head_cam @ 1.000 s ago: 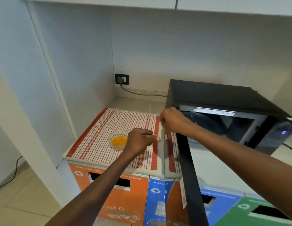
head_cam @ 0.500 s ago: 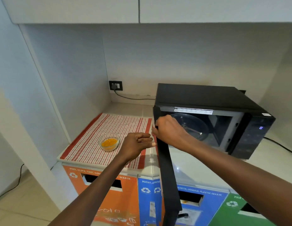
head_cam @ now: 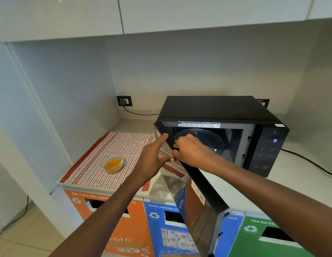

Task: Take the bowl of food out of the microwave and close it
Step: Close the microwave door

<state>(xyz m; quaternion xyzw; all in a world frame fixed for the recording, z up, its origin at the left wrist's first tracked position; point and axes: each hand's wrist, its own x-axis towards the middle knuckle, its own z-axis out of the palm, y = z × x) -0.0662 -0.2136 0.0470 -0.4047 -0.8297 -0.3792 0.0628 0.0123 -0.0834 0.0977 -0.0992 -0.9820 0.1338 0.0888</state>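
Note:
A small glass bowl [head_cam: 112, 162] of orange food sits on a red-striped cloth [head_cam: 124, 145] left of the black microwave [head_cam: 217, 112]. The microwave's door [head_cam: 204, 186] stands open, swung toward me, and the glass turntable inside holds nothing. My right hand [head_cam: 191, 152] grips the door's top edge near the hinge side. My left hand [head_cam: 154, 156] is flat against the door's outer face, fingers spread.
Orange [head_cam: 113, 219], blue [head_cam: 167, 229] and green [head_cam: 269, 236] recycling bins stand under the counter. A wall socket [head_cam: 124, 101] with a plugged cable sits behind the cloth. A black cable [head_cam: 310, 162] runs along the counter to the right. Cabinets hang overhead.
My left hand has opened from a loose fist and moved up onto the door's outer face. The door has swung a little toward the microwave. The view has pulled back and up.

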